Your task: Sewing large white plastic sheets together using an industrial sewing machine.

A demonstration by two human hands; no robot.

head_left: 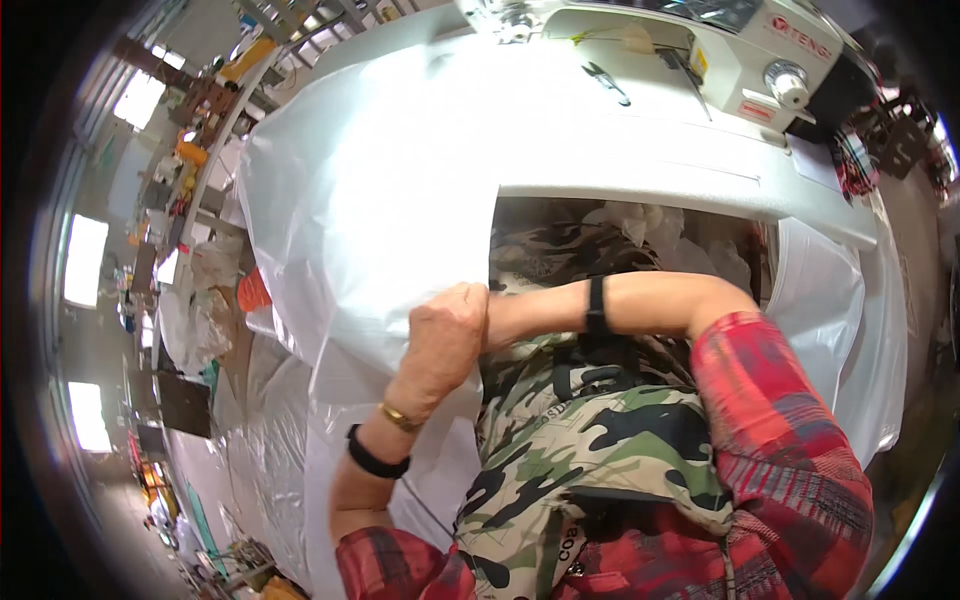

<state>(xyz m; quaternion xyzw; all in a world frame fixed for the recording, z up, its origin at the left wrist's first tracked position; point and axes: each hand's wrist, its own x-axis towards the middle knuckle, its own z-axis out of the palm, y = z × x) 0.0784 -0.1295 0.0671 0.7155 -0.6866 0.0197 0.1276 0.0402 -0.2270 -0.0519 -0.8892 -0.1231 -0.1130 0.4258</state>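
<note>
Okay — white plastic sheet point(290, 190) drapes over the table and down toward my lap, mostly ahead and left of my grip. Long axis looks to run from the far side toward me; both hands meet at its right edge. Left hand point(445, 335) is a fist, apparently clenched on that edge, and lies further over the sheet; right hand point(515, 318) comes in from the right against it, fingers hidden — can't tell if they grip. Just right of the edge, a gap in the white table point(660, 150) opens beyond my camouflage apron point(600, 430). Further out: small snips point(607, 84) on the tabletop, sewing machine point(745, 65) ahead-right, translucent plastic point(820, 290) hanging right.
</note>
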